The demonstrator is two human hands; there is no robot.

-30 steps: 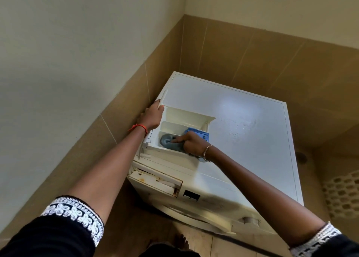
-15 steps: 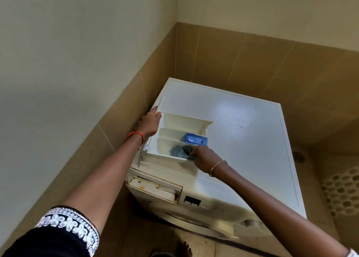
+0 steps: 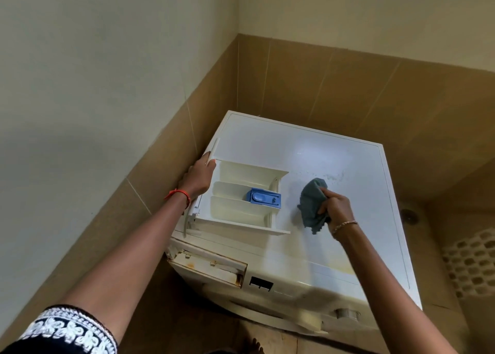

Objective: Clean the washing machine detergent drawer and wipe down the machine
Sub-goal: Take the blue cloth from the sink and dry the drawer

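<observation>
Washing machine (image 3: 345, 171) stands in a corner: wall to its left, wall behind. Detergent drawer (image 3: 241, 214) lies out on the machine's top, front-left part. Small insert (image 3: 265, 198) sits in the drawer's middle compartment, toward its right end. Left hand (image 3: 199, 177) holds the drawer's left end, between drawer and wall. Right hand (image 3: 334, 206) is right of the drawer with a cloth (image 3: 312, 206) in its grip, over the top; possibly touching it, hard to tell. Open drawer slot (image 3: 206, 265) is on the front face, below the drawer. Dial (image 3: 347, 313) is front-right. Floor drain (image 3: 408, 215) lies right of the machine.
</observation>
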